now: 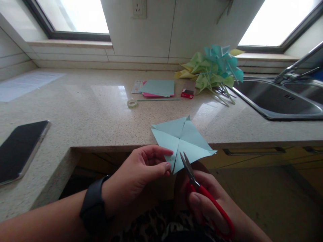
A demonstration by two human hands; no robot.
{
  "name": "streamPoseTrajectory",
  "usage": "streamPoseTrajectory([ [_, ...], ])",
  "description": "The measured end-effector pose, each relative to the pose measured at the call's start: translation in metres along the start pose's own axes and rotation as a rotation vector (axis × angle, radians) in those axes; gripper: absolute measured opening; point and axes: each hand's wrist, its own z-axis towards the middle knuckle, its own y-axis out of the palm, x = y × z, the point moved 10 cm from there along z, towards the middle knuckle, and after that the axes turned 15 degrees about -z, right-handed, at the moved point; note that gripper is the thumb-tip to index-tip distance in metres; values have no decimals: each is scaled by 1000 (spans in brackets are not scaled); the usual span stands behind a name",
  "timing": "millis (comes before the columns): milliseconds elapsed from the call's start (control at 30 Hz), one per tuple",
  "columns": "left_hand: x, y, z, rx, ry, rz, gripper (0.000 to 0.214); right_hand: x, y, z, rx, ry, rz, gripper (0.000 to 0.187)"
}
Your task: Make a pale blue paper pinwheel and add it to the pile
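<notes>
A light blue square of paper (193,132), with slits cut from its corners toward a small mark at the centre, lies partly over the counter's front edge. My left hand (143,168) pinches its near left corner between thumb and fingers. In my right hand (214,195) is a pair of scissors (191,176) with red handles, the fingers wrapped round them. Their blades are slightly parted, points up, close by the near slit. Whether the blades touch the paper I cannot tell.
Behind the paper lie a stack of coloured sheets (158,87), a thin stick (158,99), a tape roll (132,103) and a small red box (188,91). Paper pinwheels (214,65) are heaped beside the sink (267,97). A phone (22,148) and printed sheets (27,84) are at left.
</notes>
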Motion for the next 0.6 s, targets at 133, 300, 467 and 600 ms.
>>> streamPoseTrajectory([
  [133, 3, 2, 1, -3, 9, 0, 28, -7, -3, -1, 29, -55, -27, 41],
  [300, 7, 1, 2, 2, 42, 55, 31, -19, -11, -1, 83, -89, -68, 34],
  [467, 6, -2, 2, 9, 42, 43, 33, -26, -23, -1, 184, -75, -83, 34],
  [600, 6, -4, 3, 24, 39, 49, 33, -37, -33, -1, 308, -97, -172, 32],
])
